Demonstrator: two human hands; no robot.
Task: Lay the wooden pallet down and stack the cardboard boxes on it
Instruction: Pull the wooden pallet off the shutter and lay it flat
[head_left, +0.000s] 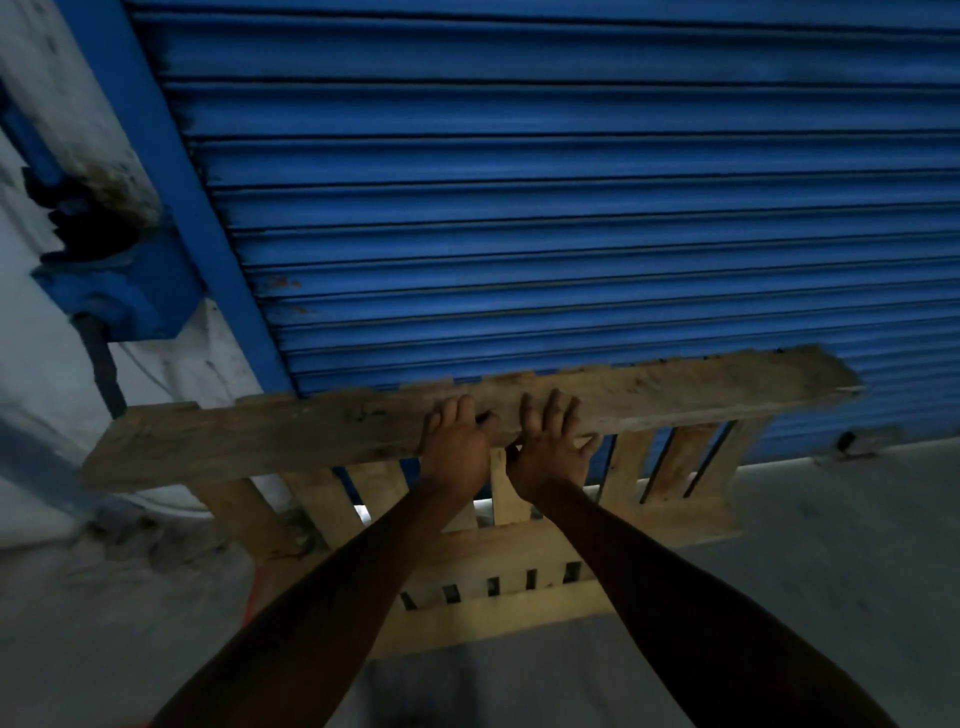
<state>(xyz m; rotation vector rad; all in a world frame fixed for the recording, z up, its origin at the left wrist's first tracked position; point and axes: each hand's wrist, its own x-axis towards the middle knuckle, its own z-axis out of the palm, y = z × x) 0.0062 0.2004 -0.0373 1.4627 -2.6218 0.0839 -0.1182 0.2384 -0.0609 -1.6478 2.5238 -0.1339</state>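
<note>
The left hand and the right hand rest side by side on the top board of the wooden pallet, near its middle. The left hand's fingers curl over the upper edge of the board in a grip. The right hand lies flatter, its fingers spread against the face of the board; whether they hook over the edge cannot be told.

The pallet stands on its edge on the concrete floor, leaning against or close to the blue roller shutter. Contact with the shutter cannot be confirmed. Its left end overlaps the white wall beside the blue shutter frame.

Task status: early. The pallet is not yet laid flat, so the first step is judged to be in hand. No cardboard boxes appear in view; all stacking remains.

Pallet condition: pale, rough, unpainted timber with dark marks along the top board. The right end of that board is chipped. Vertical slats show below it with gaps between, and a lower cross board runs near the floor. The construction looks rigid and likely heavy.
</note>
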